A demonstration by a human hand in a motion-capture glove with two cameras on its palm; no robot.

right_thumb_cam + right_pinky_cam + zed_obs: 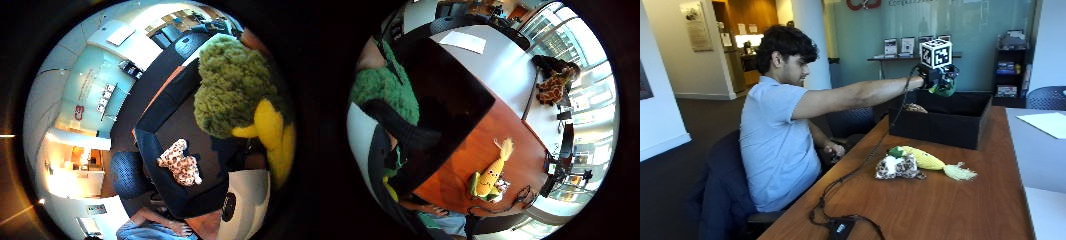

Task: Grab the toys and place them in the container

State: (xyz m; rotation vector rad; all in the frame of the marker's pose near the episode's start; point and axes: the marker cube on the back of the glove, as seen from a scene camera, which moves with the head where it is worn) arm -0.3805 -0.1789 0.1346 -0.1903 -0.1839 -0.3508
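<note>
Above the black container (943, 122), the gloved right hand (937, 80) has its fingers curled around a green-and-yellow plush toy (235, 95). A giraffe-patterned plush (180, 162) already lies inside. To finish well, I judge the hand should lower past the rim before releasing (centred, away from the walls). The corn toy (926, 160) and a small spotted plush (896, 167) wait on the counter (933, 210).

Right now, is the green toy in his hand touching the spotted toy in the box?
Apart. The thumb side palm view shows the green toy held above the box, with dark box floor between it and the spotted toy.
</note>
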